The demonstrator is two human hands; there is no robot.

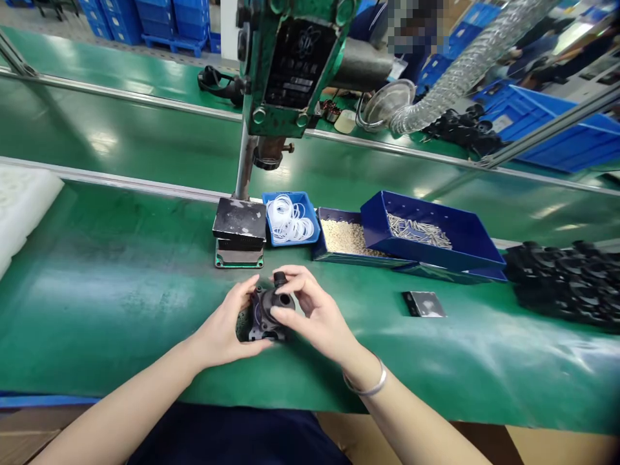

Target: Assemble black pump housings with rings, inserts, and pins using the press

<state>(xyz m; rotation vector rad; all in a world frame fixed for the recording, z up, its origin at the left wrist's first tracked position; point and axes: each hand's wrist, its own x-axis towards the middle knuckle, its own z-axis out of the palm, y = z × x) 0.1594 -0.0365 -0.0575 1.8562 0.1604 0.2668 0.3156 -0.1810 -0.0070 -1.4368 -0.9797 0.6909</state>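
On the green bench in front of me stands a black plastic housing base (256, 332). My left hand (225, 329) is curved round its left side, with the thumb at the near edge and the fingers at the far edge. A black plastic cover with a short spout (281, 300) sits on or just over the base; whether the two are seated together cannot be made out. My right hand (317, 316) grips this cover from the right, thumb in front and fingers behind. Part of the cover is hidden by those fingers.
Beyond my hands a press (290, 71) rises above a black metal block (239, 223). Right of it are a blue tray of white rings (314, 229), a bin of small beige pieces (343, 237) and a bin of screws (465, 242). A small black block (426, 304) and stacked black parts (571, 284) lie rightward.
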